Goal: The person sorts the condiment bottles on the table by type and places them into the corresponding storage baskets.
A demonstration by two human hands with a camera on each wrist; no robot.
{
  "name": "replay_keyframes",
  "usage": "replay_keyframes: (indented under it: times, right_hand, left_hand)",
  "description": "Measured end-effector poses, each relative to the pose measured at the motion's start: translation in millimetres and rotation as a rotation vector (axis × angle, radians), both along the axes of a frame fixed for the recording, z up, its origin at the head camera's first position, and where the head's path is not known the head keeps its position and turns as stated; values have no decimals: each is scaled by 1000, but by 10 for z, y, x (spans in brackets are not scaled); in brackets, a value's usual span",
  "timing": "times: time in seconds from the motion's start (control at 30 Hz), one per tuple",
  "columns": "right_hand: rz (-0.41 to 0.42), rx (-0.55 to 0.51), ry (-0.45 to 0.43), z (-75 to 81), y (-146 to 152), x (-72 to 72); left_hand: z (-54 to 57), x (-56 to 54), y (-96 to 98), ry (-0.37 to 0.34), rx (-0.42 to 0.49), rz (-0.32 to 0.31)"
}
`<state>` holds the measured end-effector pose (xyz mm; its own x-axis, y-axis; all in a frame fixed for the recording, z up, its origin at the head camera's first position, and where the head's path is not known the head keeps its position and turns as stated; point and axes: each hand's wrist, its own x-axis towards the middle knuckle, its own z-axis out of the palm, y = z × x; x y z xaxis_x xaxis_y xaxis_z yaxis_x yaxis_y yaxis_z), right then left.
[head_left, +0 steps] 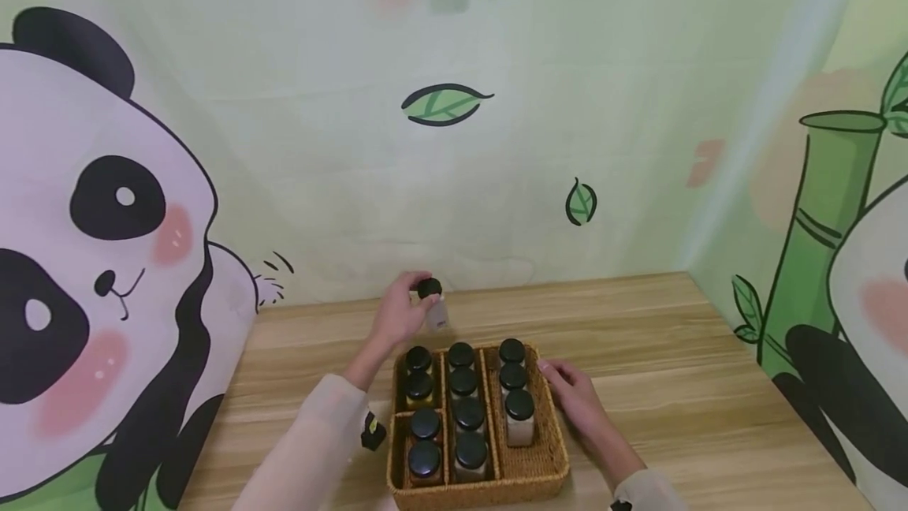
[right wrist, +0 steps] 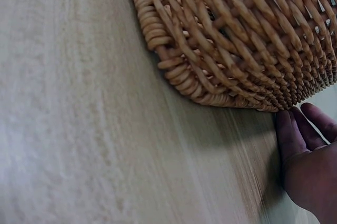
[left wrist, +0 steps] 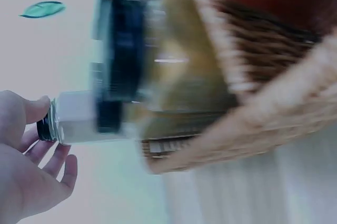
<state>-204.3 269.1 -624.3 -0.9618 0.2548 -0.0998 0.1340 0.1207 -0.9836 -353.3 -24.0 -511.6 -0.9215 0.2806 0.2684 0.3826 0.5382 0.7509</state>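
Observation:
My left hand (head_left: 400,312) pinches a small clear jar (head_left: 437,315) by its black lid, beyond the back left of a wicker basket (head_left: 525,486). In the left wrist view the thumb and fingers close round the lid, and the jar (left wrist: 76,113) shows pale contents. Rows of black-lidded jars fill the left and middle sections of the basket; three stand in the right section, the nearest a jar with pale contents (head_left: 520,426). My right hand (head_left: 578,399) rests at the basket's right side, its extended fingertips (right wrist: 284,121) right at the woven wall.
The basket stands on a wood-grain table (head_left: 660,385). Behind the table hangs a pale green backdrop (head_left: 496,203) printed with pandas, leaves and bamboo. Inside the basket, woven dividers part the sections, and bare weave shows at the right section's front.

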Motion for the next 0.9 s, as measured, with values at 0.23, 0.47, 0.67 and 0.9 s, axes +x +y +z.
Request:
replay_keyframes:
  times: [0.23, 0.47, 0.67, 0.9]
  right_hand:
    - [1, -10, -6, 11, -11, 0]
    - [2, 10, -7, -1, 0, 16]
    - [2, 17, -20, -26, 17, 29]
    - [8, -1, -10, -10, 17, -6]
  left_hand:
    - [429, 179, 19, 89, 2, -115]
    - [732, 608, 115, 136, -50, -258]
    - [796, 988, 230, 109, -106, -383]
    - [807, 1393, 314, 60, -85, -523]
